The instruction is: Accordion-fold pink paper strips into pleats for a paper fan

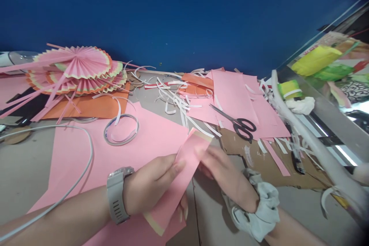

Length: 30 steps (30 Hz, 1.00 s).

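Pink fans (85, 61) fill the upper left, above open tile (25, 173) along the left edge. At lower centre, the left hand (155, 178), thumb on top, and the right hand (217, 165), angled in from lower right, pinch a slanting pink strip (177, 189). Scissors (234, 120) lie right of centre; upper-right red letters (309, 49) are too blurred to read.
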Each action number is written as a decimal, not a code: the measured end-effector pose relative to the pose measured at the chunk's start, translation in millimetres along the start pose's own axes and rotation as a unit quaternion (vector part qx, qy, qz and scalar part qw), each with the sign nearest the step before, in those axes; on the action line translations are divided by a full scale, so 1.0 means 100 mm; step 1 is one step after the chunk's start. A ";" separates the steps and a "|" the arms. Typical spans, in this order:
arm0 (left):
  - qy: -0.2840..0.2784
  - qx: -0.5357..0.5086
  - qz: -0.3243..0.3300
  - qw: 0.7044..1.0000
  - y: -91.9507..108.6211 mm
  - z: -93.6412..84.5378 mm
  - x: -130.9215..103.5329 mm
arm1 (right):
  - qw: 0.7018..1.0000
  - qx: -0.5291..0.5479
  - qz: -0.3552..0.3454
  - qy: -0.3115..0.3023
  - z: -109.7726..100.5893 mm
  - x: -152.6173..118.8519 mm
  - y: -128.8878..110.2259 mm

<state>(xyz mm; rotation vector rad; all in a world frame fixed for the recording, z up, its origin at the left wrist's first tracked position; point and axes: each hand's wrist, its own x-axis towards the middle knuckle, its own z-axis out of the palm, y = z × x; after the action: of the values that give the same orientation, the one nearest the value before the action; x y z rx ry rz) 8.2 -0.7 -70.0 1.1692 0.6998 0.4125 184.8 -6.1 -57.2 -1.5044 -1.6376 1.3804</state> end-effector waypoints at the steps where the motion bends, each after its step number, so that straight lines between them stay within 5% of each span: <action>1: 0.016 0.005 0.009 1.000 -0.01 0.01 0.00 | 1.000 -0.014 -0.005 -0.006 0.03 0.00 0.00; 12: 0.074 0.017 0.015 0.997 0.08 0.08 -0.01 | 0.997 -0.072 -0.012 -0.027 0.19 -0.07 -0.03; 20: 0.215 0.103 0.091 0.967 0.01 0.13 -0.01 | 0.993 -0.088 -0.025 -0.076 0.24 -0.05 0.02; 25: 0.191 0.059 0.069 0.977 -0.02 0.18 -0.03 | 0.994 -0.059 -0.010 -0.091 0.26 -0.06 0.00; 30: 0.284 0.177 0.101 0.937 -0.03 0.15 -0.07 | 0.995 -0.063 -0.025 -0.071 0.29 -0.08 -0.02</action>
<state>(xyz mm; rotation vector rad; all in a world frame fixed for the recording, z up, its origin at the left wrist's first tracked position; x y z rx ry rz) 13.3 -17.2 -67.4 1.4857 1.1951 0.8419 160.7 -22.8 -63.4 -1.4524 -1.8697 1.4085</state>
